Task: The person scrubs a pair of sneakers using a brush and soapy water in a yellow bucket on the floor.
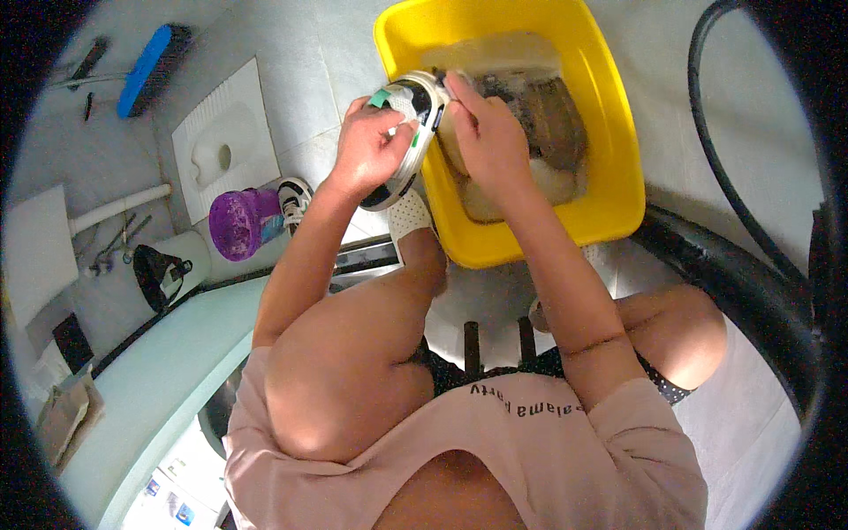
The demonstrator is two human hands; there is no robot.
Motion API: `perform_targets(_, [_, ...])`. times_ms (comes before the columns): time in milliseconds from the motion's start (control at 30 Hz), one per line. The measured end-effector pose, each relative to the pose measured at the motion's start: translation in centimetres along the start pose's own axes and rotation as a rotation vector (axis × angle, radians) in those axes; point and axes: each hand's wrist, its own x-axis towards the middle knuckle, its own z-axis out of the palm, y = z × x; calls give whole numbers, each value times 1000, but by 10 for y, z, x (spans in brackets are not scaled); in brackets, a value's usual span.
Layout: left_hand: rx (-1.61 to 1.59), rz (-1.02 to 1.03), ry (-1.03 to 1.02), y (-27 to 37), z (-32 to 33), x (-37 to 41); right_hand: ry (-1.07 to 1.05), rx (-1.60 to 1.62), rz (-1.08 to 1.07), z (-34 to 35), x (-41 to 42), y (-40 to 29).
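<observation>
My left hand (374, 146) grips a white and black sneaker (424, 142) with green patches, held over the left rim of a yellow plastic basin (619, 165). At the sneaker's edge, my right hand (487, 132) has its fingers closed around a small thing, mostly hidden, that looks like a brush. Murky water and a dark, soaked item (550, 119), whose kind I cannot tell, lie in the basin. Another white and black sneaker (293, 199) rests on the floor at the left, beside a purple plastic bucket (235, 225).
A squat toilet (228, 149) lies beyond the bucket. A blue brush (146, 69) hangs on the left wall. Black hoses (712, 146) run along the right. A pale green counter edge (179, 358) is close on my left, with a white bin (189, 255) beyond it.
</observation>
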Motion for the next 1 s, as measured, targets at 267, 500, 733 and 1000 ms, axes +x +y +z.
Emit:
perform_targets(267, [54, -28, -62, 4, 3, 10, -115, 9, 118, 14, 68, 11])
perform_targets(500, [-12, -28, -61, -11, 2, 2, -94, -22, -13, 4, 31, -1])
perform_targets(733, [-446, -215, 62, -31, 13, -18, -48, 171, 89, -4, 36, 11])
perform_targets(1000, [-705, -609, -150, -30, -1, -23, 41, 163, 73, 20, 47, 14])
